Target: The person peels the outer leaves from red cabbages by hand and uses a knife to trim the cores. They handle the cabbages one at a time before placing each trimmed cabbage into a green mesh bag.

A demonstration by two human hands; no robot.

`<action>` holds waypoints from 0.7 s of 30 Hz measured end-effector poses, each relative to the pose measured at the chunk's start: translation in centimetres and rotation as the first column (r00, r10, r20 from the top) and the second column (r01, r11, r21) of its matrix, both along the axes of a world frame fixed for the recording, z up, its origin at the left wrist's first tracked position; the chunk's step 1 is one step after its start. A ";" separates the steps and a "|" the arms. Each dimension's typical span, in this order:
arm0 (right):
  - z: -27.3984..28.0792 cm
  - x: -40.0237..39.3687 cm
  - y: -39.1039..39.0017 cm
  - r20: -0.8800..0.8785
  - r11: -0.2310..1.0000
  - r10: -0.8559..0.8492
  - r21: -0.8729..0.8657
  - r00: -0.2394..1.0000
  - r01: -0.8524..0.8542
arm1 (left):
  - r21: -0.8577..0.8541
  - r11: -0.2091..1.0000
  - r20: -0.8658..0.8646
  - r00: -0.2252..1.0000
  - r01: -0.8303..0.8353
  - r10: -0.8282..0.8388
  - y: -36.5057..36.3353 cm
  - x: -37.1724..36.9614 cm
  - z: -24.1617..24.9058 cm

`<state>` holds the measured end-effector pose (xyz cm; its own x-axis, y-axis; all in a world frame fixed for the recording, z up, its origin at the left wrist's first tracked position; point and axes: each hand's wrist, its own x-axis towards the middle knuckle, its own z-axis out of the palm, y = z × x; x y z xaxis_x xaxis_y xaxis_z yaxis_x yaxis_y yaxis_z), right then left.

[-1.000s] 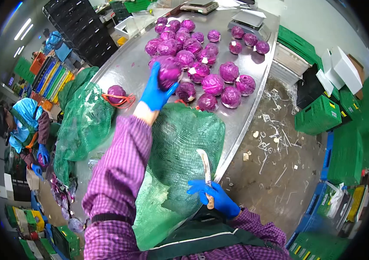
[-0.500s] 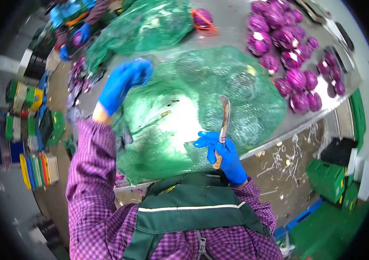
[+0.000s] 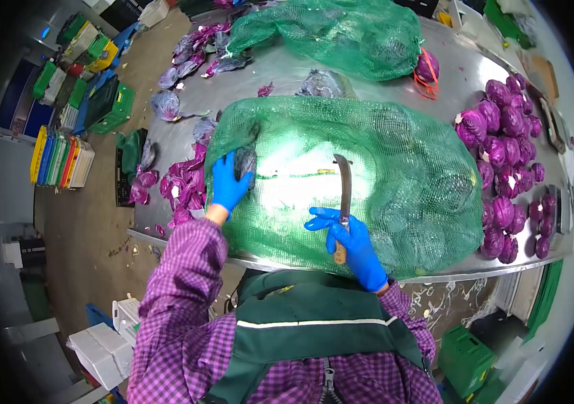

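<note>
My left hand [image 3: 230,183], in a blue glove, has fingers and thumb around a dark purple-grey red cabbage [image 3: 246,165], partly hidden, at the left part of a large green net bag [image 3: 287,114]. More round heads show dimly through the mesh on the right side of the bag. In my right hand [image 3: 357,249], also gloved in blue, is a knife [image 3: 345,192] with a curved blade pointing away from me and a wooden handle. Its fingers are wrapped round the handle, with the index finger stretched to the left, above the bag's near side.
Trimmed red cabbages [image 3: 502,155] lie grouped at the right of the metal table [image 3: 199,87]. Loose purple leaves [image 3: 182,185] lie to the left. A second green net bag [image 3: 341,34] lies at the back, beside a cabbage with orange string [image 3: 427,67]. Crates [image 3: 112,108] stand at left.
My view has swung to the left. My left hand has come down and nearer, from above the bag's far left to the dark cabbage. The knife remains in my right hand.
</note>
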<state>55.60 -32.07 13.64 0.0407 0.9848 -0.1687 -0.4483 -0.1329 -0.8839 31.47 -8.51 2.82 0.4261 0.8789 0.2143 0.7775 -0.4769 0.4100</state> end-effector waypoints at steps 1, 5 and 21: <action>-0.1 -0.2 -0.1 0.020 0.999 -0.005 -0.045 1.000 0.005 | 0.004 1.000 0.004 1.000 0.000 0.000 2.1 0.1 -0.4; -0.8 -1.3 -0.2 0.094 0.990 -0.046 -0.125 0.995 0.057 | -0.086 0.996 0.039 0.999 -0.006 0.010 9.4 1.2 0.0; -3.4 -7.8 5.8 0.200 0.915 -0.320 -0.187 0.926 0.356 | -0.690 0.324 0.723 0.633 0.647 0.276 13.5 3.9 -0.6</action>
<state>47.85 -26.28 10.27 0.4095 0.8472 -0.3386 -0.3542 -0.1945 -0.9147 35.33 5.00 2.22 0.7472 0.5965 -0.2932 0.0096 0.4313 0.9021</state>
